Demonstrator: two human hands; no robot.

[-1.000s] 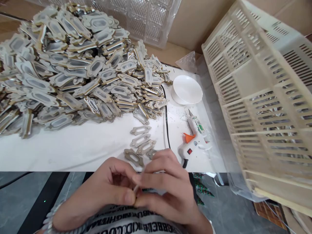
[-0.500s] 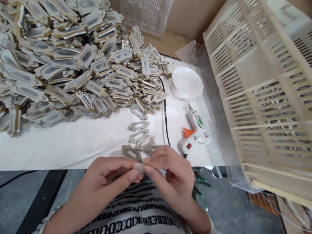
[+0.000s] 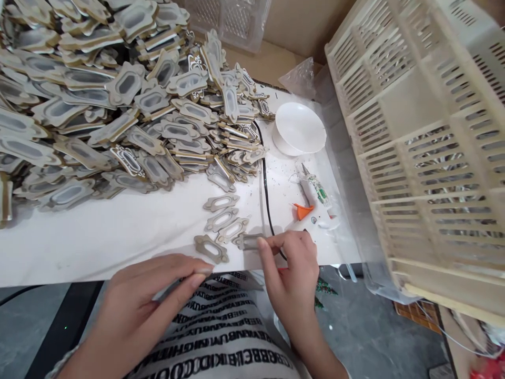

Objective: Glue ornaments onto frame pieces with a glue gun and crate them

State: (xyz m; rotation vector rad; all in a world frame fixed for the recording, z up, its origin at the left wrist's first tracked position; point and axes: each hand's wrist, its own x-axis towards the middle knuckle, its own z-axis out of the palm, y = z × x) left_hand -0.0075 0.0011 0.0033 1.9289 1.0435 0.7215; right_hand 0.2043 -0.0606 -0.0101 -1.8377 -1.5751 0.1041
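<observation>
Near the front edge of the white table, my right hand (image 3: pixel 295 276) has thumb and index finger closed on the right end of a flat grey frame-shaped piece (image 3: pixel 240 241). My left hand (image 3: pixel 144 300) hangs just off the edge, pinching a small pale piece (image 3: pixel 205 270) that its fingertips mostly cover. Beside the right hand's piece lie several similar frames, among them a grey-brown one (image 3: pixel 201 246) and a lighter one (image 3: pixel 236 230). A big heap of such frames (image 3: pixel 126 84), grey with gold-brown edges, fills the left and back.
A white bowl (image 3: pixel 300 129) stands back right, with a white glue gun (image 3: pixel 325 220), an orange funnel-shaped part (image 3: pixel 303 211) and a black cable (image 3: pixel 267 195) nearby. A tall cream slatted crate (image 3: pixel 406 113) borders the right side. A clear plastic tray (image 3: pixel 236 21) is at the back.
My hands, together before, are now apart. The right has moved up and right onto a frame on the table; the left has drawn leftward with the small pale piece.
</observation>
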